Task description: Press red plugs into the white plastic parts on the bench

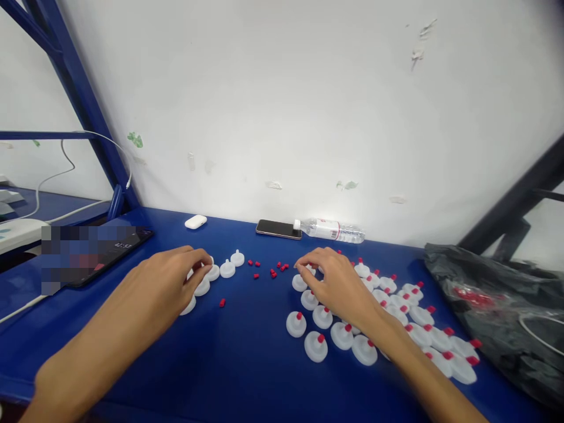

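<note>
On the blue tabletop my left hand (174, 279) is closed, thumb and index finger at the spout of a white round spouted cap (214, 273). Several more bare white caps lie around it, such as one (237, 258) to its right. My right hand (332, 279) is closed in a pinch just above a white cap (299, 284); what its fingertips hold, if anything, is hidden. Small red tips (273, 274) are scattered between the hands, with one red tip (222, 303) nearer me. Under and beyond my right forearm lie many white caps with red tips (316, 346).
A phone (278, 229) and a water bottle (330, 230) lie along the wall, left of them a white earbud case (195, 221). A tablet-like dark screen (114, 252) is at left. A black plastic bag (497, 329) covers the right side. Blue frame posts (81, 88) rise at left.
</note>
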`<move>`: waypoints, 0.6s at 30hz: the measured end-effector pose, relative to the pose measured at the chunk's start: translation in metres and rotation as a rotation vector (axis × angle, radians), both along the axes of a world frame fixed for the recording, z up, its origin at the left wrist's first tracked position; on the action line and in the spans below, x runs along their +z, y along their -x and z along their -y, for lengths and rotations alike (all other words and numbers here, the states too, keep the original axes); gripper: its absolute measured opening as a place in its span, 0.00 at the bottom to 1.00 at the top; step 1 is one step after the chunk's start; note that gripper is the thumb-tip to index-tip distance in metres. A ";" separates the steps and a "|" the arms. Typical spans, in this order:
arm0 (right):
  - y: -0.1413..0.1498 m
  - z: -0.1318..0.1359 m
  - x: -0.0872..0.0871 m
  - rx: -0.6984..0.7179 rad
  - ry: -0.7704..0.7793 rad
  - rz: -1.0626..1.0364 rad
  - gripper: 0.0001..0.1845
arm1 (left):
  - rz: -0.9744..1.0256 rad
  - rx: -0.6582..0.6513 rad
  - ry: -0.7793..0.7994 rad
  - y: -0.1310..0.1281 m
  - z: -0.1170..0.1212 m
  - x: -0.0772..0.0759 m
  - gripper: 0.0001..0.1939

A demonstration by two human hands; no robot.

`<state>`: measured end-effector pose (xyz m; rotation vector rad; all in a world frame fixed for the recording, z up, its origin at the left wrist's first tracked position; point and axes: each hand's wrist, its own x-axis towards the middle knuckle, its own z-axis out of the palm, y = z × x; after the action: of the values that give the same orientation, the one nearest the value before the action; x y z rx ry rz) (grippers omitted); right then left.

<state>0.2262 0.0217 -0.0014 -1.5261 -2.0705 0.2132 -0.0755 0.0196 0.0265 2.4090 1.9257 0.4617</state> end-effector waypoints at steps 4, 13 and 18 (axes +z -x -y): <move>0.005 0.003 0.000 0.045 -0.045 0.000 0.12 | -0.087 -0.091 0.157 -0.005 0.004 -0.007 0.14; 0.007 0.004 -0.003 0.065 -0.076 0.008 0.11 | -0.202 -0.338 0.195 -0.037 -0.007 -0.040 0.14; 0.009 0.005 0.000 0.081 -0.054 0.006 0.11 | -0.191 -0.359 0.167 -0.031 -0.010 -0.048 0.14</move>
<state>0.2171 0.0167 -0.0016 -1.4144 -2.1273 0.1817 -0.0443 0.0295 -0.0213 2.6824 1.4627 0.0553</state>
